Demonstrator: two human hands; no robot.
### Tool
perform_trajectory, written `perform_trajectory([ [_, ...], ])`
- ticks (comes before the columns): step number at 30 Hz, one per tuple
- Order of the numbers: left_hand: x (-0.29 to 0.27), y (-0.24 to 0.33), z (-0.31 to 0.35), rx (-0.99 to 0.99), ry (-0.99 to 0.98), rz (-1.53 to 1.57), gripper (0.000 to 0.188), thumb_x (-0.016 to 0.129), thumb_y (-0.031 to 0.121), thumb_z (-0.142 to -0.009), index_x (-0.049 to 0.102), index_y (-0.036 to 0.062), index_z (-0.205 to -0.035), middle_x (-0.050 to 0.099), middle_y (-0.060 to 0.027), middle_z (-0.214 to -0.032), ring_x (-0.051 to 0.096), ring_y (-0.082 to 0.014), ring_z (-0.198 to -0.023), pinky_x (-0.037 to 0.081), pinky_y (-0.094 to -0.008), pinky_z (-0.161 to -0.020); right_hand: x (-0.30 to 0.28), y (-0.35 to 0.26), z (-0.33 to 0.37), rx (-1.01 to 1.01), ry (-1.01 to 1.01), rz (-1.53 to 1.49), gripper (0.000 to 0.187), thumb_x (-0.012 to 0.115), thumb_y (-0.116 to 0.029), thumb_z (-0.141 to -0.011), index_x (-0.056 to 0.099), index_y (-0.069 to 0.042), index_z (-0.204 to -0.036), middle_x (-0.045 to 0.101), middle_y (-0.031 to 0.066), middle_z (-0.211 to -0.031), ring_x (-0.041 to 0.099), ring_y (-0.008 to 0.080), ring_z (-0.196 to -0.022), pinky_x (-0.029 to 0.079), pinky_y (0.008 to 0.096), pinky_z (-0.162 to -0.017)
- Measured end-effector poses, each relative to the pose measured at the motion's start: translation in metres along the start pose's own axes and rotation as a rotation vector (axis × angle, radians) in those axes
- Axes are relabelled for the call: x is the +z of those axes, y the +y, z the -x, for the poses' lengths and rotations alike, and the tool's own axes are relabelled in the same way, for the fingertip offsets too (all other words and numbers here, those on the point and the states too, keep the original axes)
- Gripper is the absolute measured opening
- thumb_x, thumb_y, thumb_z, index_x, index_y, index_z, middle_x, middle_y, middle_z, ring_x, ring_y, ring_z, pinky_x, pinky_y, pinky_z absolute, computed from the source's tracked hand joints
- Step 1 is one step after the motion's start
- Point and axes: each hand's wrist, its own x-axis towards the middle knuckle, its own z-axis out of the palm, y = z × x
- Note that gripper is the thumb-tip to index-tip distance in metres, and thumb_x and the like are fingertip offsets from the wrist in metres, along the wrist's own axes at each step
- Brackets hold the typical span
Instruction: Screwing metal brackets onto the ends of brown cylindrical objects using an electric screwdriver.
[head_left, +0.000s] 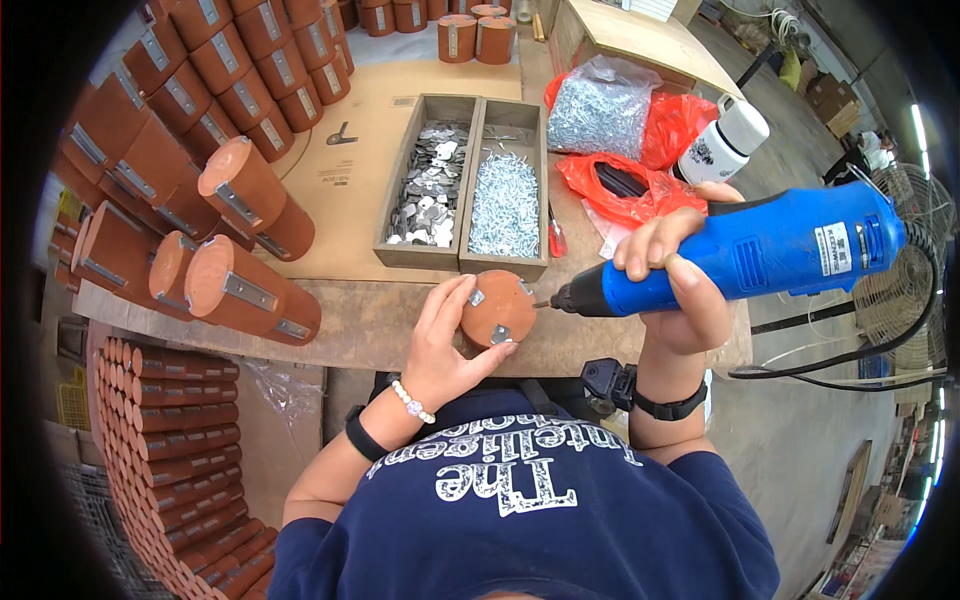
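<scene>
Nearest to us is our navy T-shirt with white lettering (540, 540). Beyond it, our left hand (452, 335) curves its fingers and thumb part-open around a reddish-brown cylinder with metal tabs on its round upward face (492, 312), gripping it by the sides at the counter's near edge; we cannot tell whether it rests there. Our right hand (685, 285) has its fingers wrapped around a blue handheld power driver with a black nose (760, 245), tilted slightly, its bit pointing left just beside the cylinder; contact is unclear. A black cable (840, 355) trails from the driver's rear.

Past the cylinder, on the wooden counter (375, 325), two long grey-brown wooden trays stand side by side: the left one (418, 257) holds small flat silver pieces (435, 180), the right one (502, 263) silver screws (505, 205). To their right are red plastic bags (675, 125), a clear bag of silver hardware (600, 110) and a white lidded bottle (722, 145). Stacked reddish-brown cylinders with metal strips (225, 60) rise at far left.
</scene>
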Motion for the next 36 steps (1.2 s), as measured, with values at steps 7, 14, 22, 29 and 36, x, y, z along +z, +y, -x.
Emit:
perform_trajectory([
  [7,-0.002,-0.001,0.004,-0.004,0.014,-0.016,0.068,0.076,0.019,-0.056,0.043,-0.0012,-0.112,0.047,-0.0172,-0.109,0.05,-0.0279,-0.1,0.043,-0.0339,-0.082,-0.009,0.0,0.006,0.012,0.046,-0.022,0.054,0.051,-0.002,-0.067,0.027,0.0,-0.115,0.048,0.0094,-0.069,0.051,0.0207,-0.059,0.044,0.0356,-0.059],
  [14,0.001,0.005,0.007,-0.086,-0.009,-0.053,0.077,0.077,0.018,-0.055,0.035,-0.0001,-0.118,0.044,-0.0158,-0.112,0.05,-0.0255,-0.099,0.046,-0.0323,-0.079,-0.014,0.002,0.006,-0.023,0.016,0.025,0.054,0.05,-0.007,-0.068,0.025,0.0,-0.117,0.047,0.0095,-0.071,0.051,0.0198,-0.061,0.044,0.0352,-0.06],
  [22,0.0,0.004,0.006,-0.026,0.029,-0.082,0.071,0.077,0.02,-0.055,0.043,-0.0017,-0.114,0.047,-0.0189,-0.11,0.049,-0.0301,-0.101,0.042,-0.0343,-0.083,0.016,0.032,0.0,0.038,-0.029,0.0,0.052,0.051,0.008,-0.069,0.027,-0.001,-0.114,0.052,0.0087,-0.072,0.054,0.0157,-0.065,0.045,0.0287,-0.061],
  [29,0.001,0.004,0.005,0.007,0.044,-0.037,0.07,0.076,0.022,-0.057,0.043,-0.0048,-0.112,0.047,-0.0209,-0.109,0.049,-0.0324,-0.098,0.043,-0.0355,-0.081,0.029,0.053,-0.003,0.042,-0.053,0.09,0.049,0.055,0.006,-0.066,0.032,0.004,-0.109,0.054,0.0077,-0.067,0.054,0.0115,-0.059,0.044,0.0224,-0.054],
  [36,0.001,0.003,0.006,0.008,0.056,-0.034,0.07,0.076,0.021,-0.056,0.043,-0.0049,-0.112,0.047,-0.0205,-0.108,0.05,-0.032,-0.098,0.043,-0.0354,-0.081,0.031,0.053,-0.003,0.067,-0.1,0.138,0.05,0.055,0.006,-0.066,0.031,0.004,-0.109,0.054,0.0068,-0.068,0.054,0.0114,-0.061,0.044,0.0224,-0.054],
])
